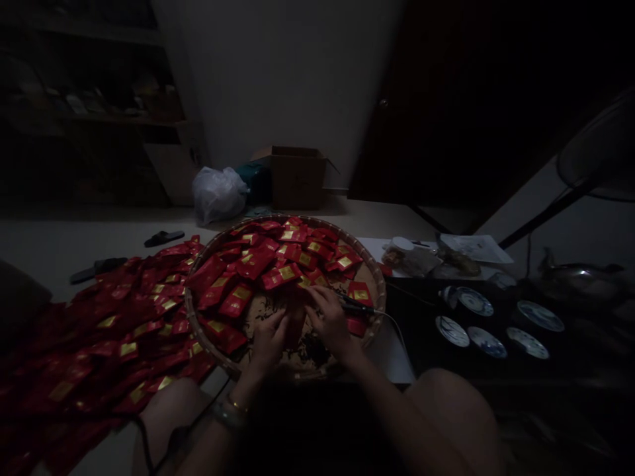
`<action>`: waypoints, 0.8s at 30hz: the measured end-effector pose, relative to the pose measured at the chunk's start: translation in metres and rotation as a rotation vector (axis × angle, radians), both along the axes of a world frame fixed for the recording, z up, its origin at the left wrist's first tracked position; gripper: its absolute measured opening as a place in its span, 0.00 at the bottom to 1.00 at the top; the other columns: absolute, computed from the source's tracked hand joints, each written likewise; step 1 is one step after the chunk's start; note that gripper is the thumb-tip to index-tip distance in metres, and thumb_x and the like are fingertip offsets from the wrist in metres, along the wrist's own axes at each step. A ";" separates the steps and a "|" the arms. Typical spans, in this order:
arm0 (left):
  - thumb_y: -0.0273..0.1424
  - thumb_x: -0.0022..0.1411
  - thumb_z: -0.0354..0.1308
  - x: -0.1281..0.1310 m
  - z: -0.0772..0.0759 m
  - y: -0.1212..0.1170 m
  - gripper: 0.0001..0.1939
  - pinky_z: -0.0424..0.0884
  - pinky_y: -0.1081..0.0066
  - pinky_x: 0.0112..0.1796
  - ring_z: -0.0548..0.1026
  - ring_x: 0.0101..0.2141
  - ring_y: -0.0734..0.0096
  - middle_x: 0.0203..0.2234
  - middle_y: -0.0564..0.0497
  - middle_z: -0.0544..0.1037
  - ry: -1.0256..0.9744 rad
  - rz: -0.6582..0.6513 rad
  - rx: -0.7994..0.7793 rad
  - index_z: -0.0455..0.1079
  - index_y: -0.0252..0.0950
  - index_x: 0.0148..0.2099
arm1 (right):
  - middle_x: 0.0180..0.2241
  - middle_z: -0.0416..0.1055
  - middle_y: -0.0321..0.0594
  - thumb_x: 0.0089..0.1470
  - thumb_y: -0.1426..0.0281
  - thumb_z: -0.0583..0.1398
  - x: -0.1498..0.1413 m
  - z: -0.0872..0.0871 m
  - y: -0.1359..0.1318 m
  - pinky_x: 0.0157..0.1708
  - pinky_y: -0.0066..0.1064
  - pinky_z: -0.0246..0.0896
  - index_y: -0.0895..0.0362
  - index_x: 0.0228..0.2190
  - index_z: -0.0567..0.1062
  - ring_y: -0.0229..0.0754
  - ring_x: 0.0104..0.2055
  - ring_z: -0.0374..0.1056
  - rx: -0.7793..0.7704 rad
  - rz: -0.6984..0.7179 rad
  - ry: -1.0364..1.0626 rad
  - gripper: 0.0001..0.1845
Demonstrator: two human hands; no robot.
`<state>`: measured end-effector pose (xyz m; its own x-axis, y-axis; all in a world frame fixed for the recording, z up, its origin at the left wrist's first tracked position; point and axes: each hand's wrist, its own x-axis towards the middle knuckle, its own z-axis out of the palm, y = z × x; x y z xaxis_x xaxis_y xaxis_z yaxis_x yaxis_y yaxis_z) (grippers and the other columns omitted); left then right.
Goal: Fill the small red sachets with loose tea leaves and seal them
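Observation:
A round woven basket tray [378, 284] holds many red packets with gold labels [278, 264] and dark loose leaves near its front. My left hand [268, 340] and my right hand [330, 320] are over the tray's front part, both closed around one red packet [296, 324] held between them. A dark tool with a white cable [358, 307] lies on the tray just right of my right hand. A bracelet sits on my left wrist.
A heap of red packets [114, 330] covers the floor to the left. Blue-patterned dishes [476, 303] sit on a dark tray at right. A cardboard box [296, 175] and a white plastic bag [217, 193] stand by the back wall. Dark slippers [163, 238] lie on the floor.

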<state>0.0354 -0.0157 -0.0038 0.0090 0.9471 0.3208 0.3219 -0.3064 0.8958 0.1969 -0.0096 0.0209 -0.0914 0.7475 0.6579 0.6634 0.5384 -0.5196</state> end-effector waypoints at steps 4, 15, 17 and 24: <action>0.35 0.58 0.53 0.001 0.000 0.000 0.13 0.71 0.70 0.30 0.76 0.28 0.65 0.28 0.49 0.81 -0.019 0.032 0.004 0.77 0.36 0.37 | 0.42 0.70 0.45 0.57 0.71 0.54 -0.003 0.004 -0.003 0.47 0.40 0.62 0.52 0.46 0.71 0.46 0.46 0.66 0.025 -0.013 0.047 0.15; 0.37 0.57 0.53 0.001 0.007 -0.001 0.13 0.69 0.72 0.28 0.75 0.28 0.66 0.24 0.51 0.79 -0.016 0.009 -0.057 0.76 0.35 0.33 | 0.28 0.72 0.40 0.57 0.69 0.54 -0.002 0.015 -0.007 0.38 0.35 0.63 0.54 0.28 0.73 0.42 0.34 0.68 -0.005 0.082 0.147 0.09; 0.38 0.56 0.54 0.003 0.007 0.000 0.12 0.69 0.71 0.29 0.75 0.28 0.65 0.24 0.51 0.78 -0.074 -0.014 -0.088 0.74 0.35 0.32 | 0.31 0.73 0.40 0.56 0.69 0.55 -0.002 0.017 -0.004 0.40 0.35 0.64 0.54 0.30 0.74 0.42 0.36 0.68 -0.062 0.090 0.226 0.07; 0.40 0.53 0.58 0.005 0.011 0.002 0.16 0.72 0.69 0.33 0.76 0.29 0.68 0.28 0.51 0.77 -0.527 -0.012 -0.225 0.63 0.36 0.39 | 0.38 0.73 0.42 0.45 0.68 0.62 -0.012 -0.008 -0.006 0.33 0.32 0.68 0.58 0.44 0.72 0.42 0.35 0.70 -0.662 0.174 0.504 0.21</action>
